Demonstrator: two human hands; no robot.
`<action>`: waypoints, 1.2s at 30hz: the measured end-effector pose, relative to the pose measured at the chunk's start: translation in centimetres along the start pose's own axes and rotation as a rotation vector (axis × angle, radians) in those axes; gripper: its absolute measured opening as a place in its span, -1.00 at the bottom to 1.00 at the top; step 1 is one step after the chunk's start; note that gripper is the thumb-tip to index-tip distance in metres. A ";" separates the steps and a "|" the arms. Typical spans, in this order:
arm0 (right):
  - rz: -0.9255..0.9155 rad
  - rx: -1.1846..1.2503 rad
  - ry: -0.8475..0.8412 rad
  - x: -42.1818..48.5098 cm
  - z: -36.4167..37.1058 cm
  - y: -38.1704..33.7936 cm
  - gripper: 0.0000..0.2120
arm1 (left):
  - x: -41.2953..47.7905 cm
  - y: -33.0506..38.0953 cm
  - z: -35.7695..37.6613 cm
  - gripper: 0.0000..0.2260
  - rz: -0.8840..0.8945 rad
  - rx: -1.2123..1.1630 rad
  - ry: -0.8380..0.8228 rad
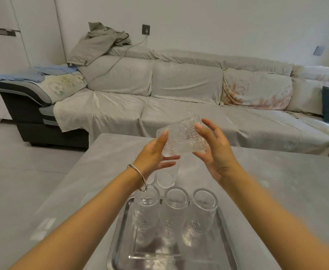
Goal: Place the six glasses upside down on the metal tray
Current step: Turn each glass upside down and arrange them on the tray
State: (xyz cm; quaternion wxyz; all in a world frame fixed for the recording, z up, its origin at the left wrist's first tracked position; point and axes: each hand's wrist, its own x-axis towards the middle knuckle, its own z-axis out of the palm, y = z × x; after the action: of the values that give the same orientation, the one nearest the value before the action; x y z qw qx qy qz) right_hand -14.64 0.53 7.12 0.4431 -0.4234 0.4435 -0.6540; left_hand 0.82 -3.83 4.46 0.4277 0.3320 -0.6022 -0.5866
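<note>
A clear ribbed glass is held tilted on its side in the air above the table, between my left hand and my right hand. Both hands touch it with spread fingers. Below, three glasses stand upside down in a row at the far edge of the metal tray: a left one, a middle one and a right one. Another glass stands on the table just beyond the tray, and one more is mostly hidden behind my left wrist.
The tray rests on a grey table whose left edge runs diagonally. A long sofa draped in light sheets stands behind the table. Grey floor lies to the left.
</note>
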 end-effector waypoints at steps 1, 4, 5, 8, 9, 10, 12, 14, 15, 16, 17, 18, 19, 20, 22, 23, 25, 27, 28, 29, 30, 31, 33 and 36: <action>0.014 0.030 -0.032 -0.8 0.3 -0.2 -0.29 | -1.0 0.6 -0.2 -0.64 0.007 -0.047 0.026; 0.051 0.045 -0.164 -2.0 0.6 0.0 -0.34 | -2.7 1.3 -0.9 -0.53 0.039 -0.125 0.119; 0.065 0.026 -0.197 -2.6 0.7 0.0 -0.36 | -3.4 1.5 -1.2 -0.51 0.041 -0.147 0.147; 0.116 -0.049 -0.258 -4.5 0.8 0.5 -0.47 | -5.6 1.5 -2.5 -0.50 0.037 -0.145 0.201; 0.133 -0.076 -0.275 -5.1 0.9 0.8 -0.50 | -6.3 1.5 -2.8 -0.47 0.028 -0.134 0.204; 0.148 -0.110 -0.289 -5.7 1.0 1.2 -0.51 | -6.9 1.4 -3.0 -0.43 0.015 -0.118 0.199; 0.166 -0.187 -0.298 -6.8 1.3 2.3 -0.50 | -8.1 0.9 -3.3 -0.41 -0.012 -0.111 0.192; 0.172 -0.253 -0.313 -7.8 1.6 3.1 -0.53 | -9.0 0.3 -3.5 -0.40 -0.027 -0.134 0.186; 0.176 -0.277 -0.332 -8.2 1.6 3.5 -0.55 | -9.4 -0.1 -3.6 -0.38 -0.037 -0.142 0.184; 0.181 -0.298 -0.354 -8.7 1.7 3.9 -0.54 | -9.7 -0.5 -3.8 -0.37 -0.048 -0.144 0.179; 0.186 -0.318 -0.373 -9.1 1.7 4.4 -0.53 | -10.1 -1.0 -3.9 -0.36 -0.058 -0.151 0.173; 0.191 -0.336 -0.385 -9.5 1.8 4.9 -0.52 | -10.5 -1.4 -3.9 -0.37 -0.067 -0.164 0.166; 0.194 -0.346 -0.395 -10.0 1.8 5.4 -0.52 | -10.9 -1.9 -4.0 -0.38 -0.074 -0.179 0.162; 0.194 -0.347 -0.402 -10.4 1.9 6.0 -0.55 | -11.2 -2.4 -4.0 -0.39 -0.079 -0.184 0.159; 0.184 -0.344 -0.403 -11.1 2.0 7.2 -0.57 | -11.8 -3.4 -4.2 -0.39 -0.085 -0.168 0.151; 0.177 -0.349 -0.393 -11.4 2.0 7.9 -0.55 | -12.0 -3.9 -4.2 -0.40 -0.086 -0.149 0.144; 0.165 -0.361 -0.376 -11.9 1.8 9.0 -0.50 | -12.5 -4.9 -4.4 -0.41 -0.088 -0.103 0.130; 0.152 -0.385 -0.366 -12.4 1.5 10.2 -0.43 | -12.8 -5.8 -4.6 -0.43 -0.091 -0.054 0.114; 0.148 -0.414 -0.353 -12.6 1.4 10.8 -0.38 | -13.0 -6.3 -4.7 -0.44 -0.096 -0.027 0.104; 0.146 -0.447 -0.337 -12.7 1.2 11.5 -0.32 | -13.1 -6.8 -4.9 -0.45 -0.109 -0.005 0.095; 0.146 -0.479 -0.323 -12.9 1.1 12.1 -0.28 | -13.3 -7.3 -5.1 -0.46 -0.127 0.006 0.087; 0.145 -0.506 -0.314 -13.0 1.1 12.7 -0.26 | -13.5 -7.9 -5.3 -0.47 -0.145 0.007 0.079; 0.136 -0.548 -0.313 -13.2 1.0 13.9 -0.27 | -13.9 -9.0 -5.7 -0.47 -0.161 0.001 0.060; 0.108 -0.547 -0.316 -13.5 0.8 15.3 -0.37 | -14.3 -10.2 -6.0 -0.50 -0.146 0.000 0.023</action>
State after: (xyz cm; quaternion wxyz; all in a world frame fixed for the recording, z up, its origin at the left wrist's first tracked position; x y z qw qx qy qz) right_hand -7.44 9.97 -9.48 0.4106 -0.5989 0.5503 -0.4122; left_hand 11.12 5.60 -7.75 0.3908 0.3820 -0.5713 -0.6123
